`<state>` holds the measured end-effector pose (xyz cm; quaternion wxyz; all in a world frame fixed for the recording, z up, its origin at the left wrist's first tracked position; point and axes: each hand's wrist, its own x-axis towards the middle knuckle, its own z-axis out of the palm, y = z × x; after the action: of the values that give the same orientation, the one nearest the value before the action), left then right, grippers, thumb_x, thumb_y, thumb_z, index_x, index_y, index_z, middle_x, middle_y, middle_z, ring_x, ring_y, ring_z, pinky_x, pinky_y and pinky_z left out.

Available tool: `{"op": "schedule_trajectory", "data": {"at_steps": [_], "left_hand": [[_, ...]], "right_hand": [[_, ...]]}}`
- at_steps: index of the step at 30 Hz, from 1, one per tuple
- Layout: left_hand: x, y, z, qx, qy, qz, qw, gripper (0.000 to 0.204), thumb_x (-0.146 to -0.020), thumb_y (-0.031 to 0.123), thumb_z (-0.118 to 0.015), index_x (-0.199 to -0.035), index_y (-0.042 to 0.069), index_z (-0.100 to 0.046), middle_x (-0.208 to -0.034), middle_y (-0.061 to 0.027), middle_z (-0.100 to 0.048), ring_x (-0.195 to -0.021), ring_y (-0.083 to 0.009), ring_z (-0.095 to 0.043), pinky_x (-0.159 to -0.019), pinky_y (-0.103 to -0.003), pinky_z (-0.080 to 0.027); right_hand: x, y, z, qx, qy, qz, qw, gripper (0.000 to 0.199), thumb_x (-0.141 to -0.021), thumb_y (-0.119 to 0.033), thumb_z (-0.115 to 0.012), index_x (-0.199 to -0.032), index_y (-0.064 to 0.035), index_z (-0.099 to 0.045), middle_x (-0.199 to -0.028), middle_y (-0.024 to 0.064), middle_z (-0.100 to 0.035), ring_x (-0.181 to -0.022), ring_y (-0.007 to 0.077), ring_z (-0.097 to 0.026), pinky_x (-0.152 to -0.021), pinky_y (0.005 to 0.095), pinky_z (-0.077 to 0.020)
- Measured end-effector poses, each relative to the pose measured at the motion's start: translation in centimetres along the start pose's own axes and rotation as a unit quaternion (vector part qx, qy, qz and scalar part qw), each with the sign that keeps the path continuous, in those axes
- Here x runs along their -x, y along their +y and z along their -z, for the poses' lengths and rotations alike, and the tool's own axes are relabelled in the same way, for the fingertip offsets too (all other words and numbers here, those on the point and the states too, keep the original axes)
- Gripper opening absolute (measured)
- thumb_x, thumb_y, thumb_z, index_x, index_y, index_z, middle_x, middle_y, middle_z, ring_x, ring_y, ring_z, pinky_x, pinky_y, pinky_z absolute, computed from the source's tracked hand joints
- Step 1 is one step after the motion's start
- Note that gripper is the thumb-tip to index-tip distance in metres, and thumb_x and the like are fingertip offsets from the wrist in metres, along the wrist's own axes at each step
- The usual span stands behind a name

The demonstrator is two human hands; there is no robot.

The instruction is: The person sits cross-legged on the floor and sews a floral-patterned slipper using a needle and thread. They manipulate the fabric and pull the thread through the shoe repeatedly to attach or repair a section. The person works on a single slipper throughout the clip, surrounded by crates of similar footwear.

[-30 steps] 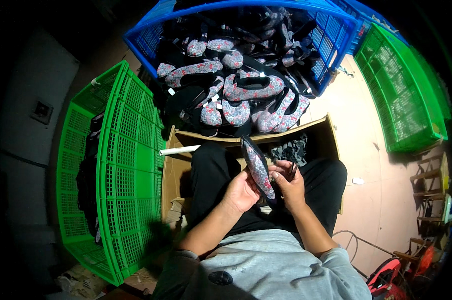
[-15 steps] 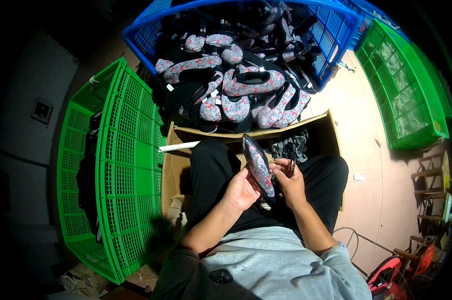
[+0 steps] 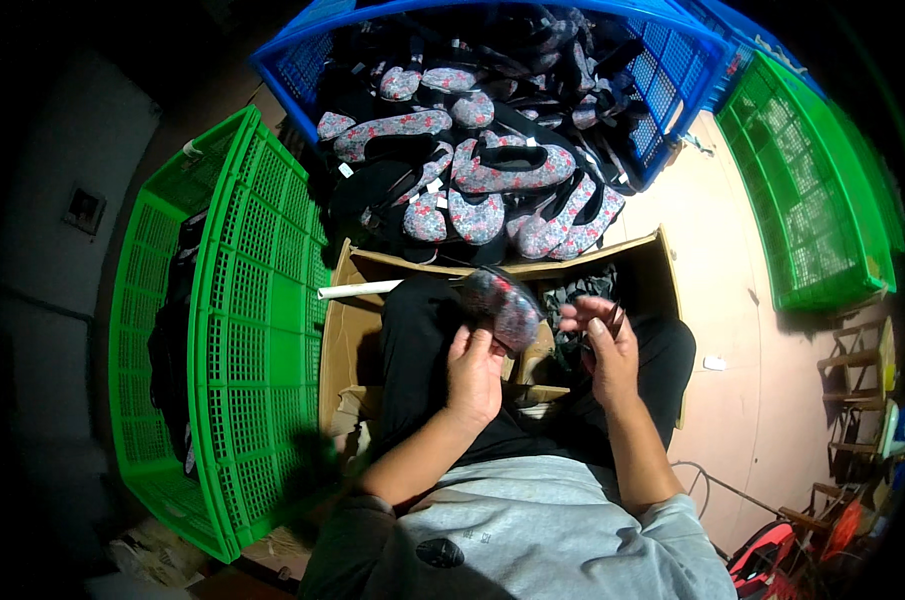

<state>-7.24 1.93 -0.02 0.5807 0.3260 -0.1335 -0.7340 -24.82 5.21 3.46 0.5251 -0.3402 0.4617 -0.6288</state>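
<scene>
My left hand [image 3: 477, 375] grips a floral fabric shoe [image 3: 502, 312], grey with red flowers and a dark edge, above my lap. The shoe is tilted and smeared by motion. Just to its right, apart from it, is my right hand [image 3: 604, 345]. Its thumb and fingers are partly spread, while a slim dark tool [image 3: 615, 316], perhaps thread snips, lies within the hand. Beyond my knees, a large heap of matching floral shoes [image 3: 512, 165] fills a blue crate [image 3: 677, 85].
An open cardboard box [image 3: 344, 325] stands around my legs, with dark crumpled material [image 3: 584, 290] in it. A white tube [image 3: 357, 290] crosses its left edge. Left is a green crate [image 3: 247, 330] holding dark items; another green crate [image 3: 797, 190] stands right, above wooden stools [image 3: 857, 365].
The left hand has turned the shoe and shifted slightly left with it. My right hand has moved away from the shoe, to the right, and its fingers have spread.
</scene>
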Motion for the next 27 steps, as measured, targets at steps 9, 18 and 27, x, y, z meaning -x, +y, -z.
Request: {"op": "schedule_trajectory", "data": {"at_steps": [9, 18, 27], "left_hand": [[1.3, -2.4, -1.5, -0.144, -0.042, -0.018, 0.988, 0.008, -0.102, 0.012, -0.054, -0.098, 0.007, -0.058, -0.095, 0.0015, -0.062, -0.083, -0.0052, -0.052, -0.080, -0.023, -0.044], [3.2, -1.2, 0.2, -0.116, -0.018, 0.025, 0.993, 0.010, -0.098, 0.015, -0.061, -0.099, 0.005, -0.059, -0.090, 0.0010, -0.061, -0.082, -0.0061, -0.057, -0.075, -0.024, -0.048], [7.4, 5.2, 1.0, -0.192, 0.020, 0.143, 0.971, 0.022, -0.092, 0.019, -0.072, -0.098, 0.005, -0.057, -0.089, -0.0021, -0.059, -0.084, -0.0083, -0.055, -0.075, -0.024, -0.047]], "right_hand": [[-1.8, -5.1, -1.8, 0.294, -0.091, 0.048, 0.950, 0.037, -0.087, -0.003, -0.069, -0.122, -0.0003, -0.058, -0.107, 0.0060, -0.064, -0.098, 0.0124, -0.061, -0.088, 0.0255, -0.0476], [2.4, -2.8, -1.8, 0.323, -0.026, 0.047, 0.945, 0.039, -0.083, -0.007, -0.077, -0.115, -0.0005, -0.056, -0.095, 0.0063, -0.062, -0.084, 0.0114, -0.057, -0.077, 0.0252, -0.0489], [7.1, 0.3, -2.5, 0.172, -0.145, 0.032, 0.974, 0.035, -0.085, 0.011, -0.064, -0.117, 0.0008, -0.052, -0.137, 0.0201, -0.053, -0.121, 0.0218, -0.054, -0.100, 0.0330, -0.0461]]}}
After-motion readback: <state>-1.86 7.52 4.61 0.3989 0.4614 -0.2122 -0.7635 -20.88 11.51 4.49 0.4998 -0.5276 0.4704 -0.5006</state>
